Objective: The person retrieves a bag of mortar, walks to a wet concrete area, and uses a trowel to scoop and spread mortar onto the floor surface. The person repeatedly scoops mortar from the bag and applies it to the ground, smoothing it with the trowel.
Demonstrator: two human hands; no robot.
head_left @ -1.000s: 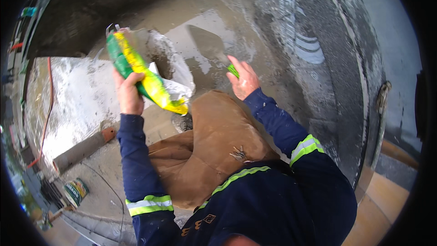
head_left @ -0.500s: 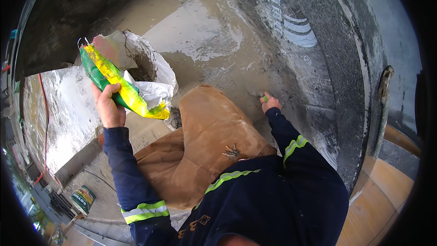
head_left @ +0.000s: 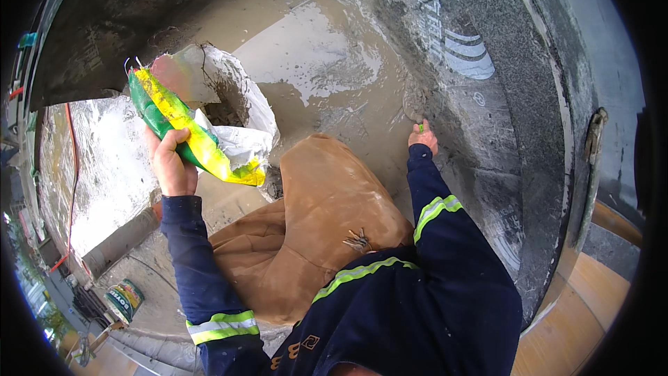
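My left hand [head_left: 173, 161] is closed on the folded rim of a green, yellow and white woven sack [head_left: 227, 165], thumb on the outer face. The sack's mouth gapes, with grey muddy stuff showing inside. Off to the right, my right hand [head_left: 423, 141] is wrapped round a small green-handled trowel [head_left: 415, 106]. Its blade is coated in mud and reaches away from me, against the wet surface at the foot of the dark membrane [head_left: 480, 108]. Mud hides the blade's exact outline.
Wet brown slurry covers the floor [head_left: 334, 108], with a pale patch in the middle. My brown-clad knee [head_left: 334, 181] lies between my hands. A grey roll [head_left: 122, 244] and a green and white bucket [head_left: 125, 299] stand left. A pole [head_left: 590, 167] leans at right.
My right hand and the trowel have moved farther away from me along the foot of the membrane. My left hand still holds the sack in nearly the same place.
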